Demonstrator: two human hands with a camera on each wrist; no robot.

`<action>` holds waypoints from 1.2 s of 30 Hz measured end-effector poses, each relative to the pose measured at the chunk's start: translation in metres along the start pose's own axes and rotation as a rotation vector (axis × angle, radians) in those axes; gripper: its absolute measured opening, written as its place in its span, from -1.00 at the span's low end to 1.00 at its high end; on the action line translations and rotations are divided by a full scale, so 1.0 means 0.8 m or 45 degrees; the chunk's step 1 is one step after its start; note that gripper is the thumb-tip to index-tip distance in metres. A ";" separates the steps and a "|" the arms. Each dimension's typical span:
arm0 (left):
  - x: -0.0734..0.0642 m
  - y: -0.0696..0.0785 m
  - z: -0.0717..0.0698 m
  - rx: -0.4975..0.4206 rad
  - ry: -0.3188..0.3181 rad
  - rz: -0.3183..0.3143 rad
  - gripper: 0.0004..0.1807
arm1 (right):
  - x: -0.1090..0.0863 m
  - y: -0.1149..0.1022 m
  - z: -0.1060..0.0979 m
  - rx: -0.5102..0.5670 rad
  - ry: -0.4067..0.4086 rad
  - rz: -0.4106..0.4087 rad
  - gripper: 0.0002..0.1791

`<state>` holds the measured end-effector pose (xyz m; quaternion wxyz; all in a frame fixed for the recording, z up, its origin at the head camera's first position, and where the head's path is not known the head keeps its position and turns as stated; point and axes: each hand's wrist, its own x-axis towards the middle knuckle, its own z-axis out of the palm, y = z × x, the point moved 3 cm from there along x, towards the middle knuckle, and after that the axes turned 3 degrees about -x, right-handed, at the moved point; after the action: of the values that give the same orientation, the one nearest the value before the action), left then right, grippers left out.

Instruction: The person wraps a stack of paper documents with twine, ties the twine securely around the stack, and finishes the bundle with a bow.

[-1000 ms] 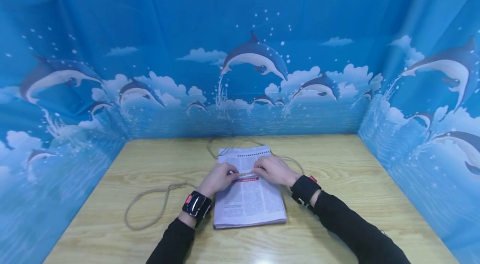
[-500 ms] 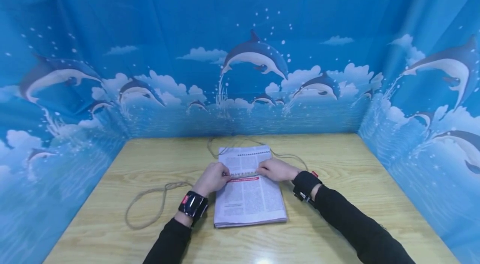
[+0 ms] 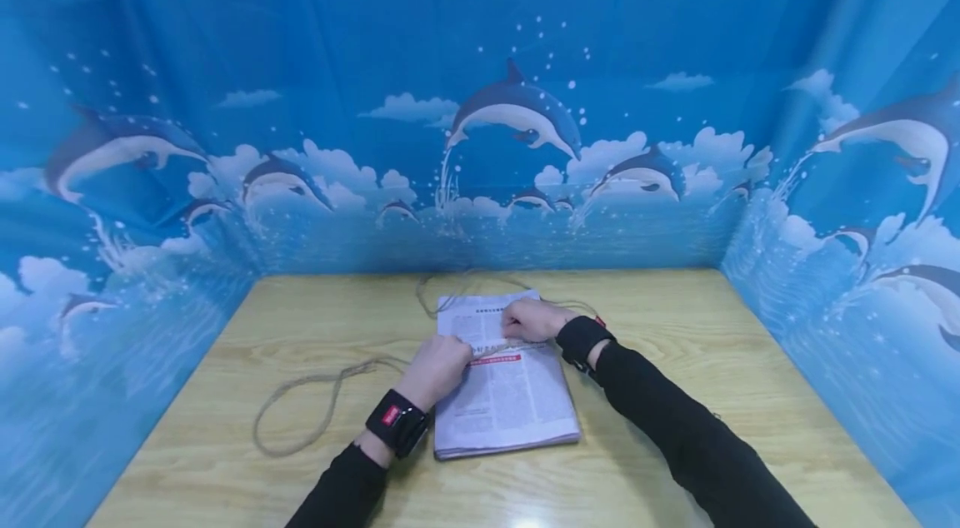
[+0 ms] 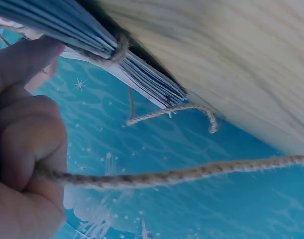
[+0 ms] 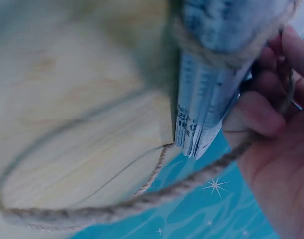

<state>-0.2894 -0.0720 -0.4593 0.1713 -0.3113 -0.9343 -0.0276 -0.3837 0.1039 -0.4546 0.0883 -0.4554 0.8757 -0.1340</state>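
A stack of folded newspapers [image 3: 506, 411] lies on the table with a twisted twine [image 4: 191, 175] passing round its side edges and across its top sheet. At the stack's left edge my left hand [image 3: 438, 367] grips the twine between curled fingers; in the left wrist view a length trails away from that fist. My right hand [image 3: 531, 320] is over the upper right part of the top sheet, its fingers closed on the twine. The right wrist view shows the twine running from that hand into a wide loop. Between the hands, the twine slants over the printed headline.
Slack twine lies on the wooden table [image 3: 187, 428] in a loop to the left, and more of it curves behind the stack. A blue dolphin-print curtain [image 3: 360, 203] encloses the back and both sides. Both wrists wear black straps.
My right hand has moved away from me and to the left over the page. The left hand has shifted slightly right and nearer. The twine between them now slants more.
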 end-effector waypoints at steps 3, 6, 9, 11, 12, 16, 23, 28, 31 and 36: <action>-0.003 0.002 0.001 0.011 0.021 -0.033 -0.84 | 0.010 0.003 -0.001 0.069 -0.073 -0.021 -0.58; 0.000 0.003 0.003 0.004 0.049 -0.084 -0.82 | 0.014 0.005 -0.003 0.114 -0.144 0.033 -0.62; 0.007 0.006 0.006 0.007 0.075 -0.103 -0.82 | 0.015 0.006 -0.004 0.104 -0.174 0.117 -0.63; 0.011 0.008 0.010 0.010 0.076 -0.107 -0.85 | 0.014 0.006 -0.004 0.086 -0.178 0.176 -0.63; 0.013 0.008 0.012 0.007 0.075 -0.108 -0.86 | 0.014 0.005 -0.003 0.082 -0.174 0.195 -0.62; 0.019 0.002 0.020 -0.047 0.068 -0.130 -0.87 | 0.009 0.002 -0.001 0.106 -0.155 0.266 -0.57; 0.028 -0.014 0.016 -0.126 0.049 -0.194 -0.84 | 0.008 -0.001 0.000 0.104 -0.104 0.351 -0.63; 0.024 -0.003 0.003 -0.170 0.008 -0.222 -0.82 | 0.012 -0.001 0.003 0.013 -0.111 0.342 -0.65; 0.015 0.014 -0.003 -0.147 -0.001 -0.171 -0.80 | 0.014 0.001 0.005 -0.002 -0.117 0.324 -0.63; -0.002 0.047 -0.006 -0.042 -0.075 0.026 -0.76 | 0.016 0.008 0.007 0.035 -0.065 0.302 -0.64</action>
<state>-0.2645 -0.0430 -0.4574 0.1390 -0.3244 -0.9351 -0.0320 -0.3946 0.0964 -0.4623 0.1322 -0.3506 0.9189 -0.1230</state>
